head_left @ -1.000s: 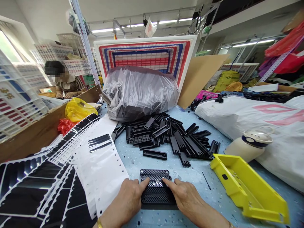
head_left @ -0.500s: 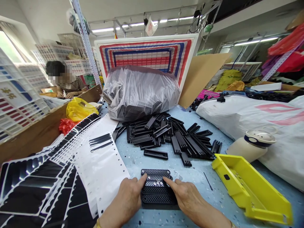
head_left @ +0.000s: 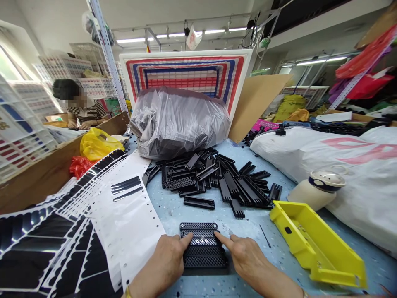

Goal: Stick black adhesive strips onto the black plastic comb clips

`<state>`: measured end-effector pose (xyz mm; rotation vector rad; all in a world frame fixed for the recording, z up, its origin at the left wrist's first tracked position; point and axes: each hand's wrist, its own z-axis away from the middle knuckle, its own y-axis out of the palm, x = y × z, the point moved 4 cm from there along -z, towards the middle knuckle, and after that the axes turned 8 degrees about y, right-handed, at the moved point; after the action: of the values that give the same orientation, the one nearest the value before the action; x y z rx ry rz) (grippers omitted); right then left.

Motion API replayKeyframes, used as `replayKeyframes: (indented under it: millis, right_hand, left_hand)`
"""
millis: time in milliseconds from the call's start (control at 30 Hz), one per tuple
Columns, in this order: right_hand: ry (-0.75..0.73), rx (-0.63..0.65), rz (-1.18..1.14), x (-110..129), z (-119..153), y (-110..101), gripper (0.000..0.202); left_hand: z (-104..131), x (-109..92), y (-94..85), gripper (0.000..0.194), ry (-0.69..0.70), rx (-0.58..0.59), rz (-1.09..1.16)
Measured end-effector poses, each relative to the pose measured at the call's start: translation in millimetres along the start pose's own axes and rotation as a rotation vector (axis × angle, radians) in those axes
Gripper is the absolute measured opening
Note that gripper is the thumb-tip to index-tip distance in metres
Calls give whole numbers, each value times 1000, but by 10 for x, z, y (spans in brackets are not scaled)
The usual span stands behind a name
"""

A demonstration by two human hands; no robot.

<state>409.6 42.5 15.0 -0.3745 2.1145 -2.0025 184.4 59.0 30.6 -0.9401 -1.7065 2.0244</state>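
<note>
In front of me lies a row of black plastic strips (head_left: pixel 203 251) with a crosshatched surface, set side by side on a dark base. Several small shiny metal pieces (head_left: pixel 201 241) sit near the middle of the row. My left hand (head_left: pixel 169 254) touches the row's left end, its index finger stretched out over the strips. From the other side my right hand (head_left: pixel 248 252) reaches in, index fingertip stretched out onto the right end. The other fingers of both hands are curled and partly hidden; neither hand grips a thing that I can see.
Beyond is a pile of black plastic parts (head_left: pixel 229 182) before a filled plastic bag (head_left: pixel 182 120). To the right are a yellow bin (head_left: pixel 335 252), a cream flask (head_left: pixel 313 192) and a thin black rod (head_left: pixel 265 236). Sticker sheets (head_left: pixel 133 225) cover the left side; another person (head_left: pixel 83 111) sits beyond.
The view has shifted slightly, so most of the surroundings appear a little further left. Both index fingers stay on the strips, and the right fingertip lies slightly nearer the row's right edge.
</note>
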Motion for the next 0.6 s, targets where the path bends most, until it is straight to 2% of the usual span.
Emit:
replayKeyframes:
  millis: [100, 200, 367, 467, 600]
  right_hand:
    - [42, -7, -56, -100, 53, 49, 74]
    - [94, -28, -219, -182, 89, 85, 65]
    - [196, 96, -458, -201, -4, 20, 55]
    - [179, 133, -414, -161, -63, -53, 56]
    - [85, 138, -209, -124, -71, -47, 66]
  left_hand:
    - [8, 16, 20, 65, -8, 4, 24]
    - [18, 16, 7, 66, -13, 6, 39]
    - [22, 8, -31, 63, -18, 12, 64]
    - [14, 5, -43, 63, -18, 26, 71]
    - [5, -11, -69, 65, -5, 18, 78]
